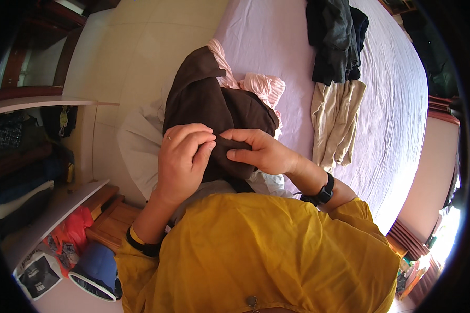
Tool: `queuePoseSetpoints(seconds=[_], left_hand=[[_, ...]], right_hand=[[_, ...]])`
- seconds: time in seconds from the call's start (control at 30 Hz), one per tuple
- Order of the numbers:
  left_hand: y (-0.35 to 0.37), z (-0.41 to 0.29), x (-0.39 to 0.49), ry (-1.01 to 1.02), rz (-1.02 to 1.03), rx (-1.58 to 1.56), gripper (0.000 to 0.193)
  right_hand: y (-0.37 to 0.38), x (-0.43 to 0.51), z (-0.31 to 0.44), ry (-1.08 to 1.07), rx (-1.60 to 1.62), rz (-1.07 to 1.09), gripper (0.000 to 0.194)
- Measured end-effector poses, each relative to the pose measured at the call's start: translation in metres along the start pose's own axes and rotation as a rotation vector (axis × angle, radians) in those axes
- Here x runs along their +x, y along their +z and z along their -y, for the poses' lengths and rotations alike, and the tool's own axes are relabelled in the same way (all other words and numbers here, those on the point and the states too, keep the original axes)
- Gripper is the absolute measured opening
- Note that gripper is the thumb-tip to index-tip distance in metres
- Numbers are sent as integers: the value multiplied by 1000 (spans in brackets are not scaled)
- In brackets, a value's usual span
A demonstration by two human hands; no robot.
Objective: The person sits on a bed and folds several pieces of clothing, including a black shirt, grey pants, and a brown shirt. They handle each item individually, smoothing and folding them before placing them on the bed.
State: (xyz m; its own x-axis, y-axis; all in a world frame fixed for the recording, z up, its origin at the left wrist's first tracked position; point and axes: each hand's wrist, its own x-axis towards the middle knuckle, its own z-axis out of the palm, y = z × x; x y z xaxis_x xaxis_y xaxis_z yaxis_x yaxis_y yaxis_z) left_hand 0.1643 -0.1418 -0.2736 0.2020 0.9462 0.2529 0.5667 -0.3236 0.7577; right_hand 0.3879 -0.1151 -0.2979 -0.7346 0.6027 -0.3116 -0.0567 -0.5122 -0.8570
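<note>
A dark brown cloth garment (203, 98) lies bunched over the person's lap and reaches the edge of the bed. My left hand (186, 156) is at its near part, thumb and fingertips pinched together; whether cloth is between them cannot be told. Facing it, my right hand (258, 150) grips a fold of the brown cloth between thumb and fingers. The fingertips of both hands nearly meet. Pink striped cloth (260, 86), twisted and bunched, lies partly under the brown garment on the bed. Some white material (268, 184) shows below my right hand.
On the lilac bedsheet (274, 39) lie dark garments (335, 43) and beige trousers (337, 121). An open wardrobe compartment (19, 164) with stacked clothes stands at left. Below it are a wooden drawer unit (115, 219), a red bag (76, 223) and a blue bin-like container (96, 266).
</note>
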Motion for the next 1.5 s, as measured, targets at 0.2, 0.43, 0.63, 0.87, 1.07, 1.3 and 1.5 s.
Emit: queuePoseSetpoints(seconds=[0.2, 0.43, 0.63, 0.87, 1.07, 1.3, 1.5], left_hand=[[-9, 25, 4, -328, -181, -528, 8], [-18, 5, -2, -196, -122, -155, 6], [-2, -13, 1, 29, -53, -26, 12], [-1, -12, 0, 211, -18, 192, 13], [1, -3, -3, 119, -56, 126, 6], [-5, -1, -4, -47, -129, -56, 6], [1, -6, -2, 80, -108, 55, 9]], right_hand=[[-6, -6, 1, 65, 164, -27, 32], [-7, -6, -6, 122, 584, -120, 29], [-3, -6, -4, 123, 628, -134, 28], [3, -3, -6, 109, 554, -130, 25], [2, -8, -9, 107, 525, -72, 25], [-2, -11, -10, 142, 595, -98, 29], [0, -12, -9, 96, 529, -58, 30]])
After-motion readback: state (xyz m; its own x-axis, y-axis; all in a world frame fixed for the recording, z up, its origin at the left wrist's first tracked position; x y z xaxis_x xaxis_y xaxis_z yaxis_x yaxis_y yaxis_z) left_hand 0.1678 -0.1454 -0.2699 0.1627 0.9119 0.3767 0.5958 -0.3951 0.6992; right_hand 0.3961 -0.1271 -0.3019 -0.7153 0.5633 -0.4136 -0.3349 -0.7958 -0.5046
